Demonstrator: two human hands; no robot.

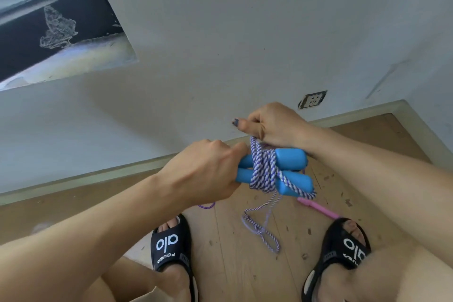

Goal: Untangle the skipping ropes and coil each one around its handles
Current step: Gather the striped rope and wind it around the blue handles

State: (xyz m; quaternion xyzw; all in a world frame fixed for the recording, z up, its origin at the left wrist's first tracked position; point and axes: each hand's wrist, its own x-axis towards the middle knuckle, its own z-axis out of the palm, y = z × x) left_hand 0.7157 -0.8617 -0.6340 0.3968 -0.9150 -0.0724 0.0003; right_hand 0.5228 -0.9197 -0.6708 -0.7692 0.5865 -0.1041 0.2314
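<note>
My left hand grips the narrow ends of two blue handles held side by side. A purple-and-white braided rope is wound several times around their middle. My right hand sits just above the handles and pinches a strand of that rope, pulled up taut from the coil. A loose tail of the same rope hangs down in a loop toward the floor. A pink handle of a second rope lies on the floor near my right foot, and a thin purple cord shows under my left wrist.
I stand in black slides on a wooden floor flecked with paint. A white wall with a skirting board and a socket is close ahead. A dark window recess sits at the upper left.
</note>
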